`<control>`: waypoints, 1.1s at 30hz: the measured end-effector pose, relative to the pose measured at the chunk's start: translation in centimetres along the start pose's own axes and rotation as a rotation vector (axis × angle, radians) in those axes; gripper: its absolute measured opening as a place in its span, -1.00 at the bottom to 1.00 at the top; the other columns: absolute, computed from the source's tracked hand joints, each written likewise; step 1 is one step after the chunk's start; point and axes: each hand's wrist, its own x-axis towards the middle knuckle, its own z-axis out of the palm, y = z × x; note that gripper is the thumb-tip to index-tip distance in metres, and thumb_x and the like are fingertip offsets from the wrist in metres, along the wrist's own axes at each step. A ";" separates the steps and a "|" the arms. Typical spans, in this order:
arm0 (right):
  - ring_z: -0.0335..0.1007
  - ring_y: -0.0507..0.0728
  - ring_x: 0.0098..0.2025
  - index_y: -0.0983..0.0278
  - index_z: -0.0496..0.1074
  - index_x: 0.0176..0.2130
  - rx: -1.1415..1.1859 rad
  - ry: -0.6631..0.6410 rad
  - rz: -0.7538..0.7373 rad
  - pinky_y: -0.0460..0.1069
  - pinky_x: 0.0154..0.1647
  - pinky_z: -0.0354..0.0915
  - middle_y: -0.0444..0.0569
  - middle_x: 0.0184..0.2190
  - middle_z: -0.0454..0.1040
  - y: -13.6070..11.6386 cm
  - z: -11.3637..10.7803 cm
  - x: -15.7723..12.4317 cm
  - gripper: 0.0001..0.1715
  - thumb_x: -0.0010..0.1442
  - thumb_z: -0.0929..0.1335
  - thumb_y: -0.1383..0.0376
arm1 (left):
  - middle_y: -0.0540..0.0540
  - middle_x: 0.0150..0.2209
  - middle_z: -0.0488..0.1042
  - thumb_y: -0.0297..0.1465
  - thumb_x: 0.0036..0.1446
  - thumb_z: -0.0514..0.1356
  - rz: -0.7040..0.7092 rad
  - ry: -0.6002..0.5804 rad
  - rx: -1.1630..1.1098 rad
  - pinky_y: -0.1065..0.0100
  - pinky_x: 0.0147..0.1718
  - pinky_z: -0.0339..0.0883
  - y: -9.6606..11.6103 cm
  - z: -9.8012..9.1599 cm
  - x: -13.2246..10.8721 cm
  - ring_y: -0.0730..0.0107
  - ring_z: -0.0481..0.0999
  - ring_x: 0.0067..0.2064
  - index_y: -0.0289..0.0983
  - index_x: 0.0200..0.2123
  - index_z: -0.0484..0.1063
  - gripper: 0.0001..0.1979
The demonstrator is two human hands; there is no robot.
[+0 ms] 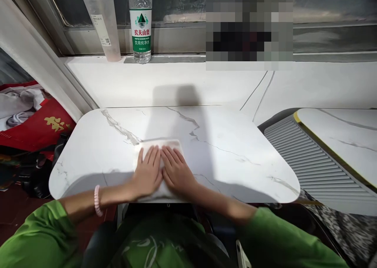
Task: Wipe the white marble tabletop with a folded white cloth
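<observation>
A folded white cloth [173, 143] lies at the front middle of the white marble-patterned table [232, 142]. My left hand [149, 171] rests flat on its left part, fingers stretched out and pointing away from me. Beside it, my right hand [178, 169] also lies flat on the cloth, its fingertips close to those of the left. Both hands press from above and neither grips the cloth. Much of the cloth is hidden beneath my palms; whether it is one piece or a stack I cannot tell.
On the windowsill stand a plastic cup [110, 36] with a lid and a water bottle [141, 28]. A red bag [44, 120] with white fabric lies to the left. To the right are a grey ribbed panel [315, 162] and another marble-patterned top [344, 138]. Two thin cables [263, 93] hang from the sill.
</observation>
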 end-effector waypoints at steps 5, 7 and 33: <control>0.00 0.32 0.36 0.62 0.21 0.24 -0.010 0.005 0.041 0.27 0.35 0.02 0.31 0.28 0.21 -1.2 -1.0 -3.2 -0.34 0.25 0.13 0.33 | -0.39 0.36 0.03 -0.33 0.31 -0.12 0.058 -0.043 -0.037 -0.16 0.32 -0.30 2.2 -0.1 -1.5 -0.04 -0.09 0.41 -0.58 0.31 0.06 -0.40; 0.03 0.32 0.35 0.62 0.23 0.23 0.000 0.002 0.053 0.27 0.34 0.02 0.31 0.28 0.22 -0.5 -0.7 -2.3 -0.34 0.23 0.14 0.33 | -0.39 0.36 0.03 -0.35 0.30 -0.12 0.062 -0.050 -0.041 -0.16 0.32 -0.28 1.6 0.0 -0.5 -0.03 -0.08 0.41 -0.58 0.31 0.05 -0.41; 0.08 0.26 0.33 0.54 0.23 0.24 0.021 -0.036 0.224 0.20 0.34 -0.02 0.23 0.29 0.23 13.4 1.4 7.6 -0.38 0.26 0.09 0.35 | -0.29 0.36 0.09 -0.40 0.29 -0.10 -0.070 -0.013 -0.129 -0.05 0.34 -0.23 -2.7 2.6 16.4 0.13 0.04 0.38 -0.46 0.30 0.10 -0.46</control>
